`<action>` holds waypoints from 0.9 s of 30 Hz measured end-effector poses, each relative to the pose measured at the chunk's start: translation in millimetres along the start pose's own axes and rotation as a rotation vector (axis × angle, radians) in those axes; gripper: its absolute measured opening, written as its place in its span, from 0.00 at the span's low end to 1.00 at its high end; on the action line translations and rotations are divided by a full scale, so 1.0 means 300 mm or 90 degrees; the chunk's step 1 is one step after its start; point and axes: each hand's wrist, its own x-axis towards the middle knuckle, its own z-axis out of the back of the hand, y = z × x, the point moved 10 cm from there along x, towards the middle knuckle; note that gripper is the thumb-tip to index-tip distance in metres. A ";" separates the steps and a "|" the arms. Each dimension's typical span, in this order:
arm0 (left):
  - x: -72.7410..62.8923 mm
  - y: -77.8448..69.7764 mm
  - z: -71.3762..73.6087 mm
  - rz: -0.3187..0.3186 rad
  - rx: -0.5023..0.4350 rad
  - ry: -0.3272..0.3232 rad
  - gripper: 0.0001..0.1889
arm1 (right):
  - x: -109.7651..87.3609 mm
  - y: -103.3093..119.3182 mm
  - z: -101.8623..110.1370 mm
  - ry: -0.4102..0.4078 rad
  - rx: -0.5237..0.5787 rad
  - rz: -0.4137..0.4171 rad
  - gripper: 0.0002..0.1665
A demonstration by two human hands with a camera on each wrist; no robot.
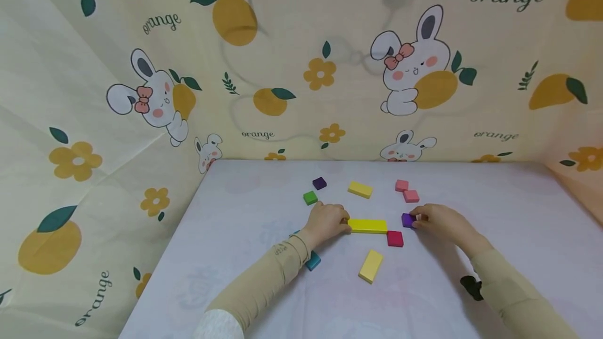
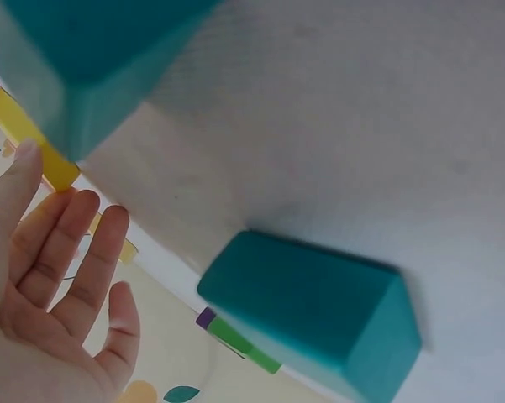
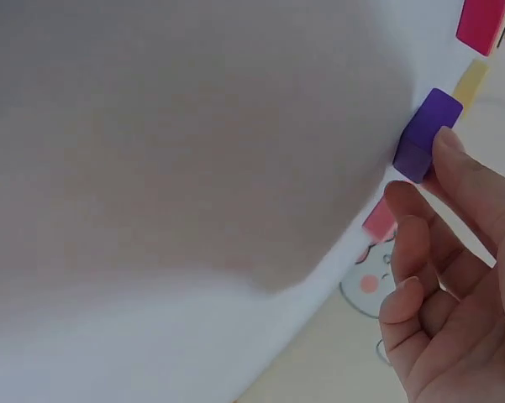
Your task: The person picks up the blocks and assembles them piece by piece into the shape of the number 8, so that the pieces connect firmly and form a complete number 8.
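A long bright yellow block (image 1: 368, 226) lies on the table, its left end between the thumb and fingers of my left hand (image 1: 326, 219). In the left wrist view, the thumb and fingertips of that hand (image 2: 55, 277) meet at the end of the yellow block (image 2: 59, 175). My right hand (image 1: 445, 222) pinches a small purple block (image 1: 408, 220) to the right of the yellow one. The right wrist view has the thumb on the purple block (image 3: 428, 134), the other fingers loosely bent. A red block (image 1: 395, 238) touches the yellow block's right end corner.
Pale yellow blocks lie behind (image 1: 360, 189) and in front (image 1: 370, 266). Two pink blocks (image 1: 411, 196) are at back right, a green block (image 1: 310, 198) and dark purple block (image 1: 319, 183) at back left. Teal blocks (image 2: 311, 302) lie under the left forearm. A patterned cloth (image 1: 282, 67) stands behind.
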 end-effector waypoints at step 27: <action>-0.007 0.000 0.007 0.012 -0.016 0.009 0.17 | 0.100 0.099 -0.025 0.037 0.040 0.019 0.17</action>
